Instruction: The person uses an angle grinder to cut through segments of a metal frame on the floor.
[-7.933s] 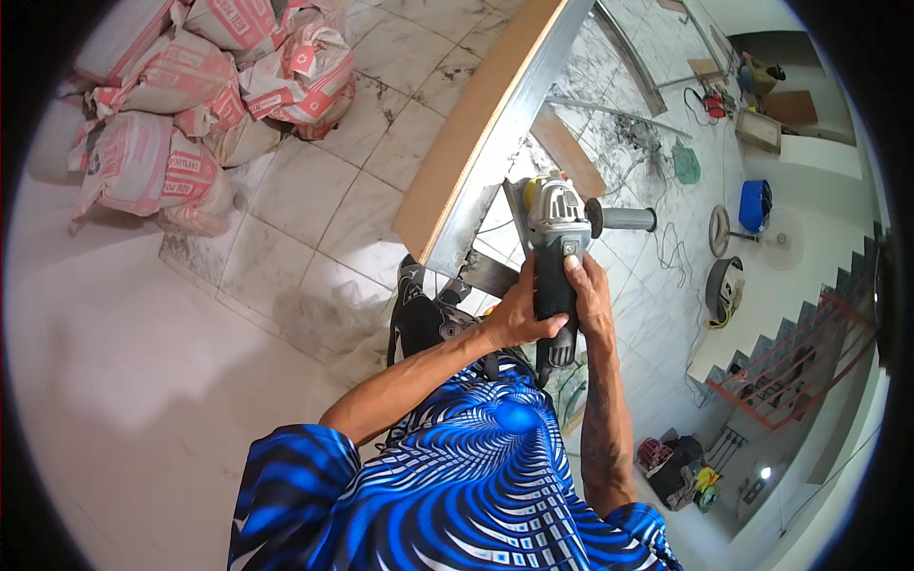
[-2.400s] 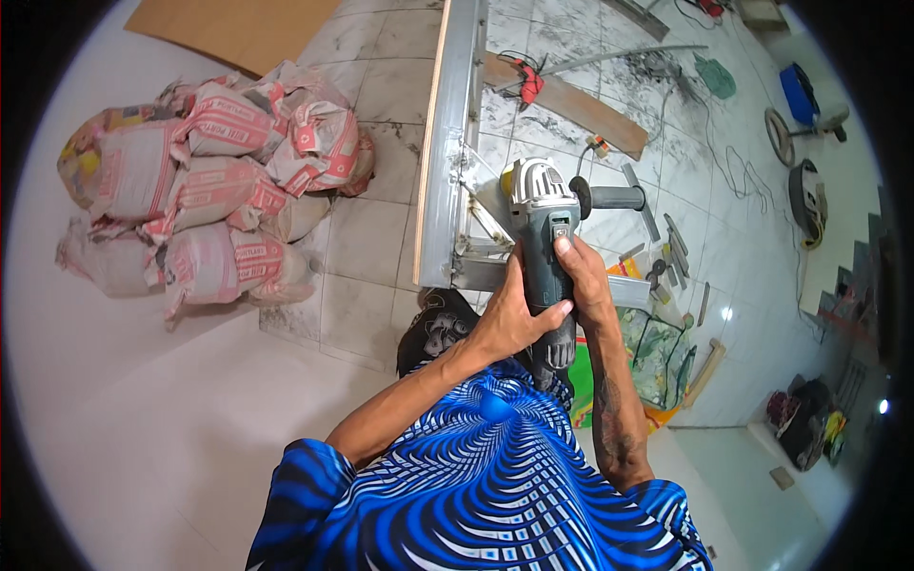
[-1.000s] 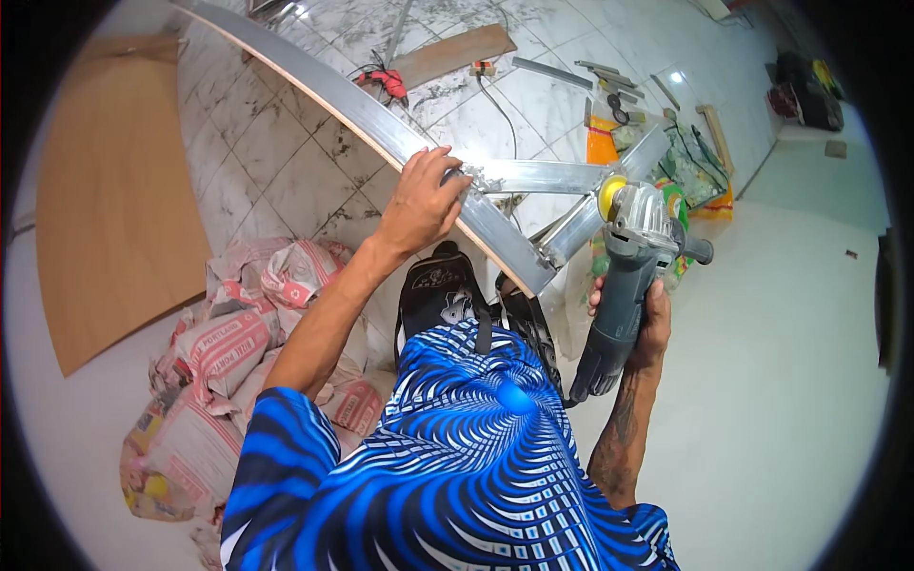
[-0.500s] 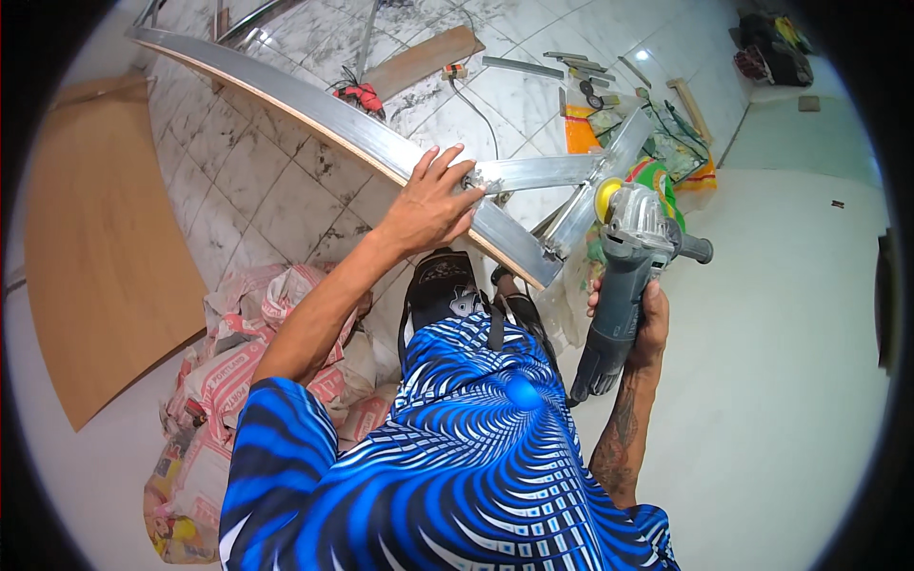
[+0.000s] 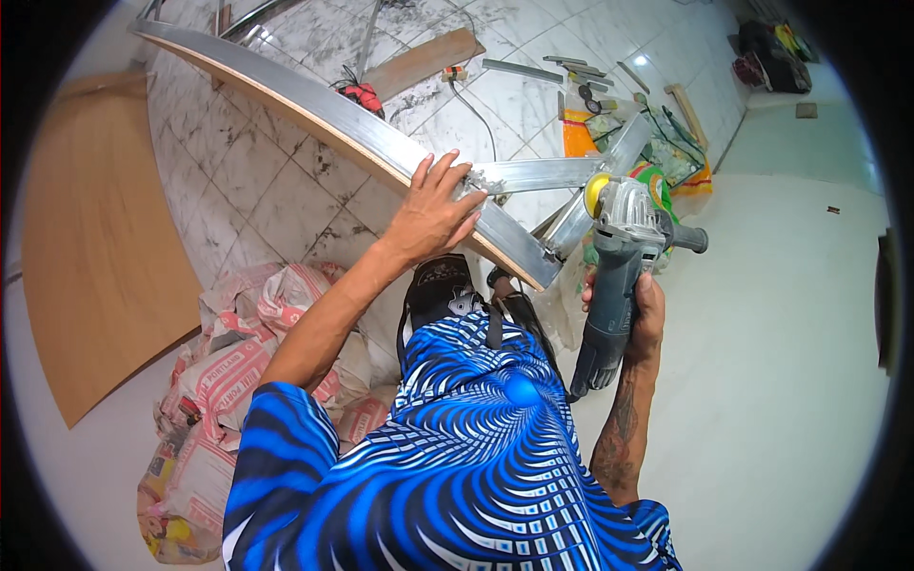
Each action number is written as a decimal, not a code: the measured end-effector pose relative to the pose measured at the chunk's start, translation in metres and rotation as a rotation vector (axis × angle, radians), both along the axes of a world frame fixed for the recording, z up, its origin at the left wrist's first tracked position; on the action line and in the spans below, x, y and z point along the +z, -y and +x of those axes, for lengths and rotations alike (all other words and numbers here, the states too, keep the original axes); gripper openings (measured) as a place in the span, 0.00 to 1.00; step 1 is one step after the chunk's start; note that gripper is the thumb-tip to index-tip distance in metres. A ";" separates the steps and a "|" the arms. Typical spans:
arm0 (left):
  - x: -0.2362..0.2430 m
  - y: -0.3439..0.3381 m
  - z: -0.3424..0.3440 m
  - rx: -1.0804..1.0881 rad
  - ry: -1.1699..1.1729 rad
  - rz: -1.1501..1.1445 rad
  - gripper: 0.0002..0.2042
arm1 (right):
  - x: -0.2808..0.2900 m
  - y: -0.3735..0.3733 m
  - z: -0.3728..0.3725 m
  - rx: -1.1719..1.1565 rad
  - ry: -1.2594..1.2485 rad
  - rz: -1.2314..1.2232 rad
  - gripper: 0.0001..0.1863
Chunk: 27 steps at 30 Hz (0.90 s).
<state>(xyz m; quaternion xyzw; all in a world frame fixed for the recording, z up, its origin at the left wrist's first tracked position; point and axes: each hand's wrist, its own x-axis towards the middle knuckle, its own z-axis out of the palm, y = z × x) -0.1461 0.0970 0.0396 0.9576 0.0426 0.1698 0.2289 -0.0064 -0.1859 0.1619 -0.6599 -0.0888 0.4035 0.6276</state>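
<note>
My left grip drapes over the metal frame, whether clamped I cannot tell; light pressure could let it shift. Right of it, my right grip clamps the angle grinder; held one-handed, it could kick if the yellow disc beyond that grip snags.

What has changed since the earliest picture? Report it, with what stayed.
The left hand let go of the grinder and now rests on the metal frame. The grinder, now in the right hand alone, shifted toward the person's right. The view turned, so the metal frame slants up to the left. Unchanged: the right hand's hold, and the sacks piled on the left.
</note>
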 end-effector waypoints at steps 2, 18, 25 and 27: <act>-0.001 0.002 -0.002 0.037 -0.004 -0.014 0.18 | 0.000 -0.001 0.003 0.025 0.003 -0.013 0.37; 0.015 0.038 -0.066 0.635 0.003 -0.154 0.12 | 0.014 -0.037 0.070 0.513 -0.007 -0.115 0.38; -0.038 0.086 -0.095 1.352 0.280 -0.846 0.33 | 0.012 -0.049 0.125 0.694 0.053 -0.246 0.37; -0.061 0.092 -0.092 1.444 0.323 -0.938 0.35 | 0.017 -0.054 0.146 0.699 0.101 -0.270 0.35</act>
